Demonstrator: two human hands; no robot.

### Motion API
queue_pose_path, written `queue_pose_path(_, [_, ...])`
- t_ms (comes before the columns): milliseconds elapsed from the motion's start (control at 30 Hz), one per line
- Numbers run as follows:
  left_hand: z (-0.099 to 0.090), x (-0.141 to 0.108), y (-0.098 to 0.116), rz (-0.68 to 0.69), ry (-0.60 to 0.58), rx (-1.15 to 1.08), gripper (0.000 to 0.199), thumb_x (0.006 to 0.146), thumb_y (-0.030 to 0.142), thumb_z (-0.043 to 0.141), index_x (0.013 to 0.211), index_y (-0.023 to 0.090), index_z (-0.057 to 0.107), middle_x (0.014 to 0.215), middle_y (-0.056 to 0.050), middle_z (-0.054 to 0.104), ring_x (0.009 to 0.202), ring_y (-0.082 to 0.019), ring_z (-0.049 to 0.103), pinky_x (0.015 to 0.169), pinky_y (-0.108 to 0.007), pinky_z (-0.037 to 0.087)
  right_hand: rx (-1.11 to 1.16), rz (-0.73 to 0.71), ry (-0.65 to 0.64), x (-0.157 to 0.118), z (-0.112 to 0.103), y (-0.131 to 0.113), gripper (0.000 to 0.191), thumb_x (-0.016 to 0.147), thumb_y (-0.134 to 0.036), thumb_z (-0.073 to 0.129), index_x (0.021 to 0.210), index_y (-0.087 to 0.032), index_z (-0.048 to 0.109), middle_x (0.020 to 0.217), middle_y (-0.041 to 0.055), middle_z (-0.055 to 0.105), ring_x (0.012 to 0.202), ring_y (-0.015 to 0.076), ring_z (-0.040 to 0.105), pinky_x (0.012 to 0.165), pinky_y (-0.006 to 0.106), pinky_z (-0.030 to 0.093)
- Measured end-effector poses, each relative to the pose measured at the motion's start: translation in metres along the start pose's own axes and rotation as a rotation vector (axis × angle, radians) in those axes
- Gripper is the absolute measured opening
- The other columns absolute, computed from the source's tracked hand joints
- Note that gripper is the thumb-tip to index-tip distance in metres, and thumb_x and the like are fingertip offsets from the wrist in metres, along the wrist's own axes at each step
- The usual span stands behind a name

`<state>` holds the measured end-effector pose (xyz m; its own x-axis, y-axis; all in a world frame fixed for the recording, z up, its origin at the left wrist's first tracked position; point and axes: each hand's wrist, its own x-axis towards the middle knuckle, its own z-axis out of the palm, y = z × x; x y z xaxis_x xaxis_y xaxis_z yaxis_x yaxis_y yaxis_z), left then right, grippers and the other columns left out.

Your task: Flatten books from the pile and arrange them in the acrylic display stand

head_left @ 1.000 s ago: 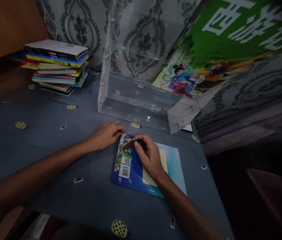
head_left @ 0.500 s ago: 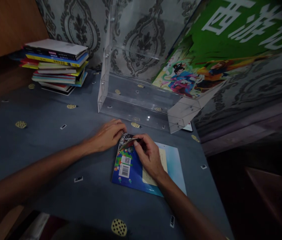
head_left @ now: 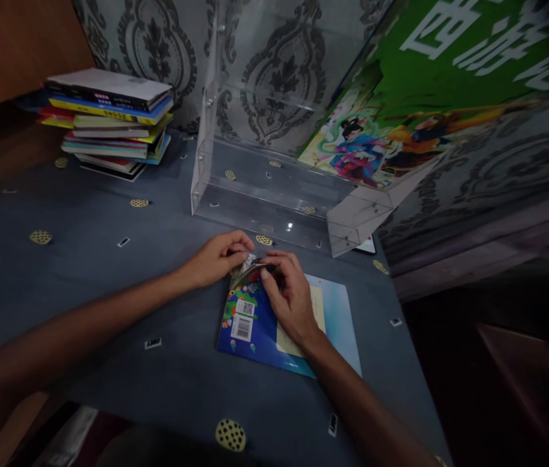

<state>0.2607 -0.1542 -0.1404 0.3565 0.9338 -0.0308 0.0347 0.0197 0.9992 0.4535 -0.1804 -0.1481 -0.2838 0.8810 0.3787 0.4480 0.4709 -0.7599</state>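
Observation:
A blue book [head_left: 264, 331] lies back cover up on the dark patterned tablecloth, a barcode near its left edge. Its top left corner is bent up, showing printed pages beneath. My right hand [head_left: 288, 288] rests over the book and pinches the lifted corner between thumb and fingers. My left hand [head_left: 223, 256] is at the same corner, thumb and fingers closed together on the page edge.
A stack of books [head_left: 109, 123] stands at the back left. Behind the hands is a clear acrylic rack [head_left: 264, 194], with a green picture book [head_left: 400, 110] leaning in its right part. Patterned wallpaper rises behind.
My left hand has shifted slightly right, and its thumb now meets the page corner. My right hand keeps hold of the lifted corner, which has bent up a little more.

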Motion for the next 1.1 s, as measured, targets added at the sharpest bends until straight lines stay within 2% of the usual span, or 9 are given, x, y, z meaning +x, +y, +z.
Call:
queue_pose_path(100, [0.001,-0.002,0.004,0.022,0.003,0.023,0.008,0.087,0.021,0.057,0.094,0.018,0.056,0.064,0.006,0.054,0.057,-0.008,0.05,0.054,-0.019,0.037,0.005,0.093,-0.045,-0.001,0.001,0.001,0.019,0.097,-0.036,0.052,0.109,-0.022,0.058,0.089,0.0034,0.065,0.072,0.0167,0.06,0.066,0.032,0.048])
queue_pose_path(167, [0.001,-0.005,0.007,0.034,0.005,0.065,0.008,0.087,0.022,0.057,0.094,0.018,0.056,0.066,0.006,0.055,0.06,-0.009,0.051,0.056,-0.02,0.039,-0.001,0.143,-0.048,-0.001,0.001,0.002,0.023,0.096,-0.038,0.054,0.113,-0.022,0.056,0.08,0.0007,0.063,0.068,0.0164,0.059,0.062,0.031,0.047])
queue_pose_path(367, [0.005,-0.012,0.013,0.07,-0.029,0.096,0.019,0.089,0.036,0.061,0.093,0.018,0.059,0.08,0.0,0.063,0.073,-0.012,0.06,0.065,-0.024,0.048,0.003,0.139,-0.04,-0.001,0.002,0.003,0.029,0.094,-0.037,0.054,0.118,-0.021,0.055,0.084,0.0025,0.065,0.069,0.017,0.059,0.063,0.031,0.047])
queue_pose_path(467, [0.005,-0.009,0.01,0.065,-0.02,0.133,0.014,0.087,0.03,0.063,0.092,0.018,0.06,0.081,-0.001,0.065,0.075,-0.013,0.061,0.067,-0.025,0.049,0.009,0.137,-0.048,0.0,0.002,0.003,0.03,0.094,-0.037,0.054,0.12,-0.021,0.056,0.085,0.0025,0.065,0.068,0.0168,0.059,0.062,0.031,0.048])
queue_pose_path(600, [0.002,0.0,0.002,0.027,0.007,0.187,0.004,0.086,0.021,0.058,0.087,0.017,0.059,0.07,0.003,0.06,0.065,-0.011,0.056,0.063,-0.023,0.044,-0.014,0.117,-0.038,0.0,0.002,0.003,0.031,0.094,-0.034,0.054,0.122,-0.021,0.057,0.083,0.0016,0.063,0.067,0.0163,0.058,0.06,0.03,0.048])
queue_pose_path(767, [-0.001,0.001,-0.002,0.094,0.08,0.48,0.006,0.088,0.017,0.055,0.083,0.017,0.058,0.07,0.004,0.058,0.068,-0.012,0.054,0.065,-0.025,0.041,-0.068,0.021,-0.061,0.0,0.002,0.003,0.021,0.095,-0.027,0.053,0.112,-0.021,0.063,0.097,0.0058,0.064,0.074,0.0173,0.061,0.068,0.032,0.052])
queue_pose_path(867, [-0.003,0.0,-0.002,0.13,0.065,0.638,0.008,0.089,0.017,0.054,0.084,0.018,0.061,0.074,0.003,0.06,0.072,-0.013,0.055,0.069,-0.027,0.041,-0.094,-0.024,-0.093,0.001,0.002,0.002,0.017,0.096,-0.025,0.051,0.104,-0.023,0.066,0.108,0.0083,0.067,0.093,0.0222,0.065,0.079,0.036,0.053])
queue_pose_path(933, [-0.005,0.0,-0.004,0.14,0.068,0.697,0.008,0.089,0.015,0.055,0.085,0.018,0.062,0.079,0.001,0.061,0.076,-0.014,0.056,0.071,-0.027,0.042,-0.118,-0.057,-0.116,0.002,0.001,0.001,0.016,0.097,-0.024,0.051,0.101,-0.024,0.067,0.109,0.0082,0.069,0.102,0.0247,0.065,0.086,0.039,0.052])
queue_pose_path(1100, [-0.006,0.0,-0.013,0.222,0.096,0.822,0.01,0.091,0.014,0.054,0.089,0.019,0.062,0.088,-0.002,0.06,0.086,-0.017,0.056,0.077,-0.03,0.044,-0.184,-0.118,-0.2,0.004,0.001,0.0,0.02,0.097,-0.021,0.049,0.1,-0.023,0.069,0.1,0.0073,0.073,0.094,0.0253,0.062,0.087,0.043,0.049])
